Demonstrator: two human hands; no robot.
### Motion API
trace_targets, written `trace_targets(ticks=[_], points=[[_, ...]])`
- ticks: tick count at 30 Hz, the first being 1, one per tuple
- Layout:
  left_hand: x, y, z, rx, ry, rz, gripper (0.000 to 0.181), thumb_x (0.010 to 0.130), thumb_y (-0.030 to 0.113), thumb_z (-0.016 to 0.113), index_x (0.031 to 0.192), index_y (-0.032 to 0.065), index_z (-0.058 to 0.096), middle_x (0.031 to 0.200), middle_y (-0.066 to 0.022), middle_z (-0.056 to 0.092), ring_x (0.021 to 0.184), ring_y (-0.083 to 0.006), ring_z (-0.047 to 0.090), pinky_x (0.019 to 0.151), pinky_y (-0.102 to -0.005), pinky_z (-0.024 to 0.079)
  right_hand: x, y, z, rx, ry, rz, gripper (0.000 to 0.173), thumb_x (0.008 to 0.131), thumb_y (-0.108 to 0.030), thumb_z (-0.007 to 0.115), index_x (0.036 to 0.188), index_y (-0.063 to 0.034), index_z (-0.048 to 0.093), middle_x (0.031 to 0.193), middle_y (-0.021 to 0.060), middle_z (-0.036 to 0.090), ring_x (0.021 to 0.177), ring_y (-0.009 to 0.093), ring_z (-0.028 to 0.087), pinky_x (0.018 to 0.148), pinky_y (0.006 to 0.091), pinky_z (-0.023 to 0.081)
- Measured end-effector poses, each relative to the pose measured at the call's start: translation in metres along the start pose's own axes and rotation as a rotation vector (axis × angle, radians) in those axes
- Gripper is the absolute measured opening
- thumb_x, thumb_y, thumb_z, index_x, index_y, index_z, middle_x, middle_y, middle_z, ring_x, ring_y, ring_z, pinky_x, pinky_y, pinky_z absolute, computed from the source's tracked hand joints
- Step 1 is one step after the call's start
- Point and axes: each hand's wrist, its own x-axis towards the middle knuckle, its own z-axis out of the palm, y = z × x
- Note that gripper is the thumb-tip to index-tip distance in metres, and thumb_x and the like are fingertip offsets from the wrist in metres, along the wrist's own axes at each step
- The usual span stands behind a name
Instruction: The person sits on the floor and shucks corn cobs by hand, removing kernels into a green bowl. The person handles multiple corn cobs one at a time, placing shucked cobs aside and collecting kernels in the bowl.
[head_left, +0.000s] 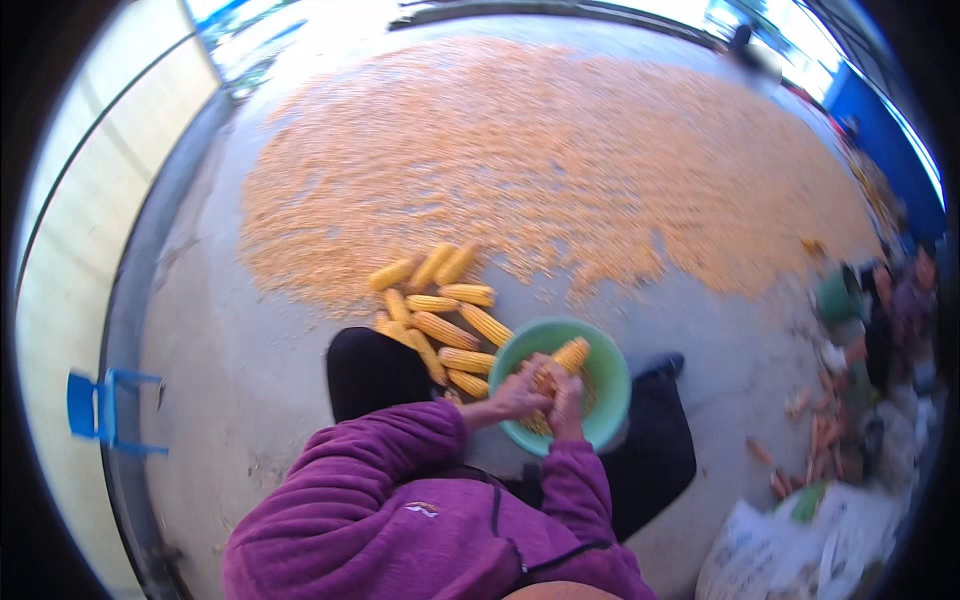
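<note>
Between my knees stands a green plastic basin with loose corn kernels in its bottom. Above it, both hands close around an ear of corn. My left hand grips its lower part, and my right hand wraps it from the right. The yellow far end of the ear sticks out past my fingers; the rest is covered by them. Left of the basin lies a loose pile of whole yellow corn ears, the closest of them beside the basin's rim.
Beyond the pile, corn kernels are spread widely over the concrete floor. A small blue chair stands by the left wall. On the right are bare cobs, a white woven sack, a green bucket and another person.
</note>
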Motion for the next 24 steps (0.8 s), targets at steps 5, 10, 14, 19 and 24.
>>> trace_targets(ticks=[5, 10, 14, 19, 24], points=[[-0.003, 0.032, -0.005, -0.32, -0.133, -0.22, 0.085, 0.07, 0.008, 0.074, 0.143, 0.0089, 0.03, 0.105, -0.0095, 0.061, 0.089, -0.0183, 0.063, 0.071, -0.03, 0.053, -0.006, -0.011, 0.008, 0.16, -0.058, 0.008, 0.04, 0.084, -0.007, 0.06, 0.122, -0.0051, 0.046, 0.098, 0.007, 0.057, 0.081, 0.017, 0.061, 0.07, 0.034, 0.055], [0.002, 0.02, 0.002, -0.482, -0.106, -0.086, 0.08, 0.074, 0.007, 0.072, 0.142, 0.008, 0.031, 0.088, -0.005, 0.057, 0.054, -0.0111, 0.053, 0.042, -0.0237, 0.039, -0.006, -0.014, -0.001, 0.348, -0.181, 0.01, 0.048, 0.092, -0.01, 0.053, 0.136, -0.0042, 0.035, 0.121, 0.017, 0.055, 0.112, 0.027, 0.057, 0.096, 0.0411, 0.049], [-0.002, 0.027, -0.002, -0.533, -0.153, -0.161, 0.075, 0.076, 0.007, 0.069, 0.141, 0.0081, 0.032, 0.083, -0.0046, 0.055, 0.047, -0.012, 0.048, 0.038, -0.0249, 0.036, -0.01, -0.024, 0.005, 0.455, -0.223, 0.063, 0.043, 0.098, -0.017, 0.051, 0.135, -0.0036, 0.036, 0.123, 0.019, 0.055, 0.113, 0.029, 0.057, 0.096, 0.0441, 0.049], [-0.004, 0.026, -0.001, -0.473, -0.192, -0.208, 0.079, 0.076, 0.006, 0.066, 0.144, 0.0112, 0.025, 0.086, -0.0066, 0.054, 0.049, -0.0136, 0.048, 0.038, -0.0253, 0.038, -0.01, -0.015, 0.001, 0.374, -0.167, 0.077, 0.038, 0.097, -0.016, 0.053, 0.129, -0.0011, 0.041, 0.118, 0.0184, 0.057, 0.107, 0.028, 0.06, 0.091, 0.0429, 0.052], [-0.004, 0.019, -0.002, -0.484, -0.171, -0.197, 0.074, 0.074, 0.004, 0.07, 0.138, 0.0105, 0.033, 0.078, -0.0046, 0.054, 0.047, -0.0135, 0.05, 0.038, -0.025, 0.036, -0.007, -0.011, 0.003, 0.351, -0.154, 0.096, 0.041, 0.093, -0.011, 0.059, 0.129, -0.0055, 0.04, 0.11, 0.0128, 0.057, 0.099, 0.025, 0.061, 0.083, 0.0405, 0.054]])
